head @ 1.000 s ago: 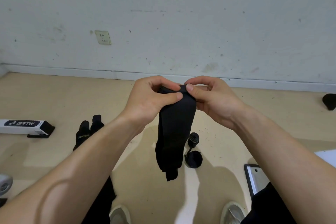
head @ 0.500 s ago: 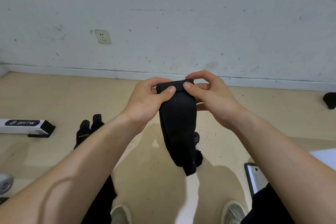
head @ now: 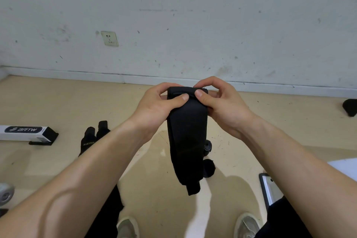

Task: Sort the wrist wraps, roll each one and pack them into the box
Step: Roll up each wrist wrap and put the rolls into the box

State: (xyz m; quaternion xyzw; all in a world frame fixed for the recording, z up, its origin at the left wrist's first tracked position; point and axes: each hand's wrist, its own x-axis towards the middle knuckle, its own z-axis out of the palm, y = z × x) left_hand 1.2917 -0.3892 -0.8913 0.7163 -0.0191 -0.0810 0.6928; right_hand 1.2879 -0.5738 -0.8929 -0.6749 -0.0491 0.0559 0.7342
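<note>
A person holds a black wrist wrap (head: 186, 137) up in front of the body with both hands, above a pale floor (head: 58, 106) and before a scuffed white wall (head: 193, 15). The left hand (head: 156, 106) and the right hand (head: 224, 106) are both closed on the wrap's top end, thumbs pressed against its near face and fingers curled over the folded upper edge, while the rest of the band hangs straight down between the forearms, its lower tip free. Below it on the floor, partly hidden behind the hanging band, lie two rolled black wraps (head: 208, 168), one beyond the other. To the left, more black wraps (head: 92, 139) lie flat on the floor, and farther left sits a long white box (head: 25, 132) with a dark logo panel and an open black end. A wall socket (head: 109, 38) is set low on the wall. Two pale shoes (head: 246, 225) show at the bottom edge.
</note>
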